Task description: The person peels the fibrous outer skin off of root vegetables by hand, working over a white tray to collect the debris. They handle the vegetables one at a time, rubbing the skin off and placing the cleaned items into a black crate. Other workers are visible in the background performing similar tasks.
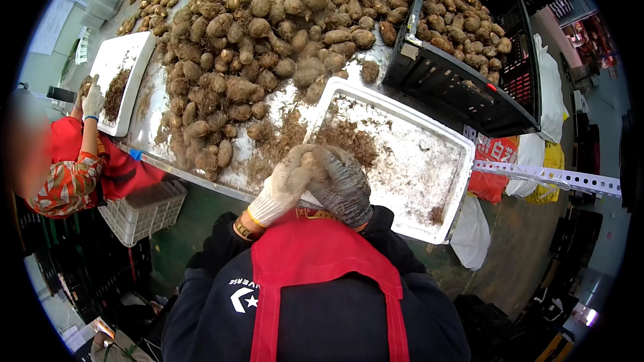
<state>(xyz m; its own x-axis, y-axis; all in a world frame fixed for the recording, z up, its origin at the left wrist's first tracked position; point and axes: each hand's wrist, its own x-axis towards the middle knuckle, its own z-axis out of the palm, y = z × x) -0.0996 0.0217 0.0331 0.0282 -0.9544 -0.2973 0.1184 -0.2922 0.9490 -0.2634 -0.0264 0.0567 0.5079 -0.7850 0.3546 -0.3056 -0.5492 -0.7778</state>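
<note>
My left hand, in a soiled white knit glove, meets my right hand, in a grey knit glove, at the table edge in front of my red apron. Between them they grip a small brown taro corm, mostly hidden by the fingers. Just beyond and to the right, a white foam tray holds brown fibrous peelings. A large heap of hairy taro corms covers the metal table ahead of my hands.
A black plastic crate with more corms stands at the right. On the left, a co-worker's gloved hand is over another foam tray. A white basket sits below the table; bags and a perforated rail are at right.
</note>
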